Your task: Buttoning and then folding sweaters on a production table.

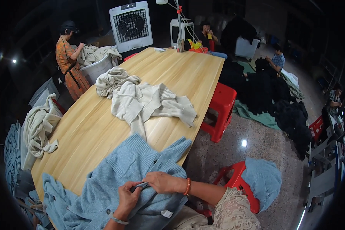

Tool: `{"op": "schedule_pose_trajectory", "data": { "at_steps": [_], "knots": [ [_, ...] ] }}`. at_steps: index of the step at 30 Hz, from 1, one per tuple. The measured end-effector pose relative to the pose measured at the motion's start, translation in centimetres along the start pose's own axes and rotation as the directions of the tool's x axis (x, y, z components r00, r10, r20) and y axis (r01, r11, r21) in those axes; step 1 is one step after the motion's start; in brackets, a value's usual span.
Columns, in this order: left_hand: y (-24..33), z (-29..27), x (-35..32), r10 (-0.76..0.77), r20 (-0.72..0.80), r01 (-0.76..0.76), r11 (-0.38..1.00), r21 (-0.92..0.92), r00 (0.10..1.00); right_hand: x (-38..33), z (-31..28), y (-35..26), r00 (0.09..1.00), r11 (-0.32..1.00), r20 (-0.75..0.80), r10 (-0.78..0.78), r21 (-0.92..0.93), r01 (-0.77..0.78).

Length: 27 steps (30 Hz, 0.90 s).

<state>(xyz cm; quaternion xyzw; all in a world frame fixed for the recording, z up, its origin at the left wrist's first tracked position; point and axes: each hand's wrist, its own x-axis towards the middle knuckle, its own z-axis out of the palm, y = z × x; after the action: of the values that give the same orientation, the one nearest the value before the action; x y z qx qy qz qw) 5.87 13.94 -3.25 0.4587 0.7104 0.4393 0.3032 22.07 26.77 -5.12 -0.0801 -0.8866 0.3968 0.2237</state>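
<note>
Working over a blue-grey knitted cardigan with dark round buttons [103, 180], I bend both hands to its front, the garment spread across the near end of a pale wood-grained desk [84, 132]. The fingers of my left hand [128, 196], a pale bangle at the wrist, and those of my right hand [163, 182], ringed by an orange bead bracelet [187, 186], nearly meet, pinched together on a narrow grey piece [143, 185]; whether it is a fold of knit or a separate item I cannot tell. A small white label [166, 213] shows on the cardigan between 4 and 5 o'clock from my hands. At 12 o'clock, crumpled cream knitted garments [142, 101] lie on the desk. Between 1 and 2 o'clock stands a red plastic stool [221, 101]; at 3 o'clock, blue-grey knitted fabric [262, 180] drapes a red plastic seat [234, 174]. At 11 o'clock, a person in an orange patterned dress [67, 57] stands beside a white tub [97, 71] heaped with cream knits [96, 55].
</note>
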Motion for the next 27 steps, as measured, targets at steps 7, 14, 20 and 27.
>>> {"op": "schedule_pose_trajectory", "data": {
  "at_steps": [7, 14, 20, 27],
  "knots": [
    [0.2, 0.0, -0.1, 0.025, 0.021, -0.023, 0.996, -0.085, 0.999, 0.1, -0.4, -0.2, 0.995, 0.998, -0.087, -0.054, 0.031, 0.056],
    [0.5, -0.6, -0.3, 0.01, 0.136, -0.009, 1.0, -0.008, 0.991, 0.5, -0.1, 0.8, 1.0, 0.996, 0.007, -0.021, 0.082, 0.02],
    [3.4, -1.9, 0.3, 0.032, 0.39, -0.071, 0.994, 0.086, 0.92, 0.7, -2.2, -0.6, 0.995, 0.996, 0.036, 0.092, -0.004, -0.091],
    [2.8, -1.7, 0.6, -0.056, 0.082, 0.023, 0.934, 0.357, 0.995, -2.0, -7.4, 0.5, 0.973, 0.868, -0.079, 0.215, -0.442, -0.227]
  ]
}}
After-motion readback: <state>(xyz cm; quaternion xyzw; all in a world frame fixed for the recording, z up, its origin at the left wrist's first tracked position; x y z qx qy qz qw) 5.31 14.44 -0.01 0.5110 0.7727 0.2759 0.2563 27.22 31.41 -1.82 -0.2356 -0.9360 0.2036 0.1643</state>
